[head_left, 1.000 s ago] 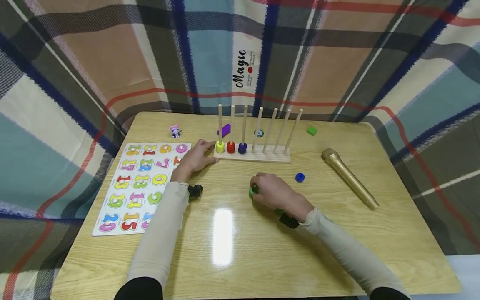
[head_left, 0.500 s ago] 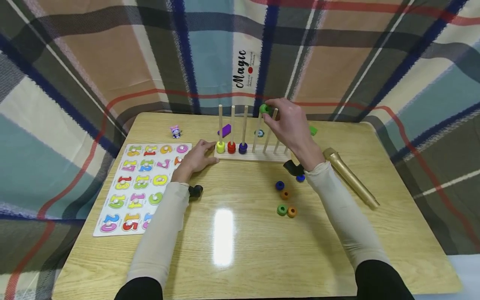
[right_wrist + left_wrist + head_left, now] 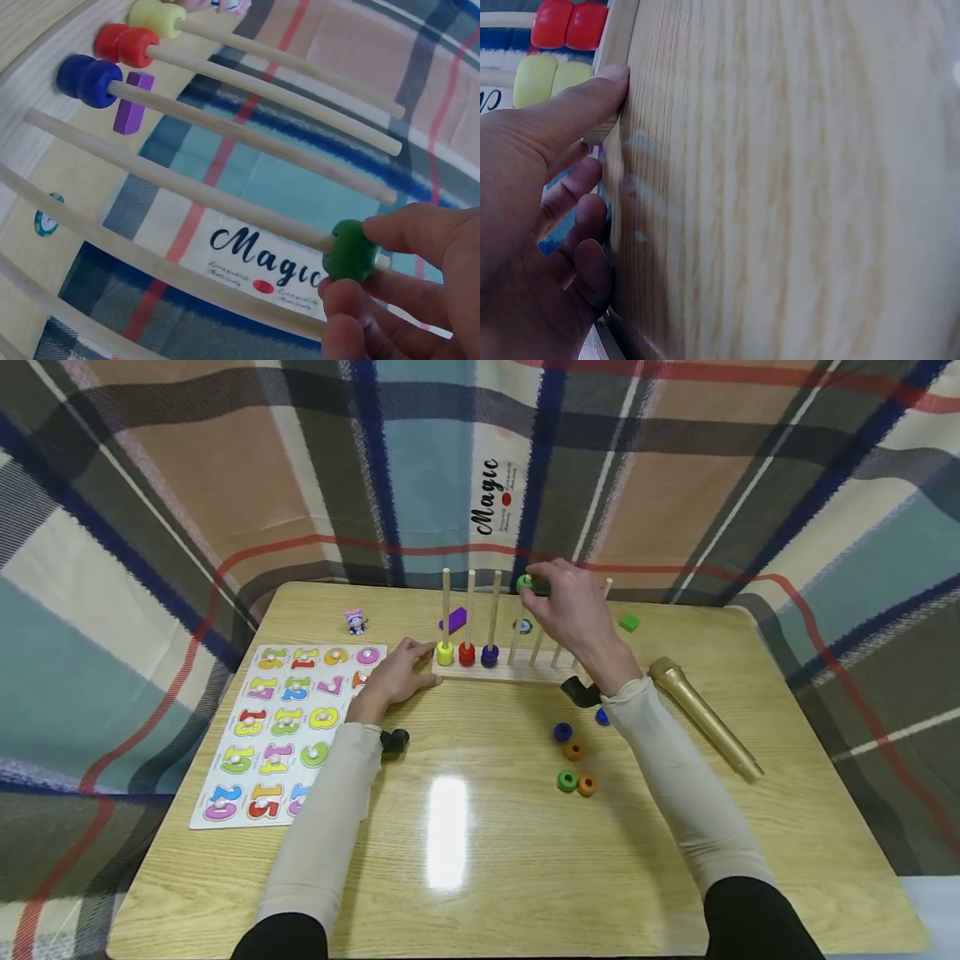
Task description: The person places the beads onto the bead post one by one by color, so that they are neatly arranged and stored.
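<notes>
My right hand [image 3: 573,610] pinches a green bead [image 3: 352,251] between thumb and fingers at the top of the fourth peg [image 3: 180,180]. The peg's tip pokes out past the bead in the right wrist view. At its left end, the wooden peg stand [image 3: 510,672] is held by my left hand [image 3: 396,677], thumb along the front edge and fingers behind. Yellow beads [image 3: 445,653], red beads [image 3: 467,654] and dark blue beads [image 3: 490,656] sit in pairs at the bottom of the first three pegs. The pegs farther right are partly hidden by my right hand.
Loose beads lie in front of the stand: blue [image 3: 562,732], orange [image 3: 573,749], green [image 3: 567,780] and others. A number puzzle board [image 3: 247,760] is at left, a gold microphone [image 3: 705,718] at right. Behind are a small figurine [image 3: 355,622], purple block [image 3: 454,620] and green block [image 3: 628,622].
My right hand has picked the green bead off the table, carried it up to the fourth peg and slipped it over the tip. My left hand has stayed on the stand.
</notes>
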A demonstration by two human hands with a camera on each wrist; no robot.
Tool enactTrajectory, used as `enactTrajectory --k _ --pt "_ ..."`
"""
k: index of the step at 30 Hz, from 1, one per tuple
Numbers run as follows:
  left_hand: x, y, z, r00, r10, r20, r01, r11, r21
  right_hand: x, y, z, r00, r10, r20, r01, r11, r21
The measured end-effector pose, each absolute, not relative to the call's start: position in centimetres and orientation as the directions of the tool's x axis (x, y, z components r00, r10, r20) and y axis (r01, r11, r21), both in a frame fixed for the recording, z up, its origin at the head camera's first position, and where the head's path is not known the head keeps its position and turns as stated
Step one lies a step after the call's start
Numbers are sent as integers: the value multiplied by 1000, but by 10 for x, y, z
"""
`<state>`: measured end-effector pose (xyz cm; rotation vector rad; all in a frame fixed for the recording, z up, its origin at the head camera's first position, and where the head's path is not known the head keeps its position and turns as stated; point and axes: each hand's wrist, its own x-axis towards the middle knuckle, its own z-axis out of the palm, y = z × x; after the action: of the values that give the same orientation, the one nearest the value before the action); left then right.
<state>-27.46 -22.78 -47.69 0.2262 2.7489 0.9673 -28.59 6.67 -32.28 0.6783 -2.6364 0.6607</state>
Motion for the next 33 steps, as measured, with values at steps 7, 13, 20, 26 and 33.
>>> enactTrajectory --k 7,13,20,26,33 --pt "-275 -226 -475 -965 219 -146 87 788 610 -278 77 -330 -817 -329 473 -532 747 -399" --pt "-275 -226 -475 -963 215 -159 75 788 611 -245 97 -356 -767 -418 488 -617 689 -380" --pt "-277 -223 -474 -959 221 -176 68 784 617 -190 130 -395 -770 -634 68 -619 716 -322" --pt "-281 -225 -469 -963 218 -162 73 781 620 -160 144 -418 -747 -648 -150 -609 757 -238" --pt "-277 -225 -473 -959 213 -185 52 777 627 -153 145 -433 -741 -650 -172 -610 757 -234"
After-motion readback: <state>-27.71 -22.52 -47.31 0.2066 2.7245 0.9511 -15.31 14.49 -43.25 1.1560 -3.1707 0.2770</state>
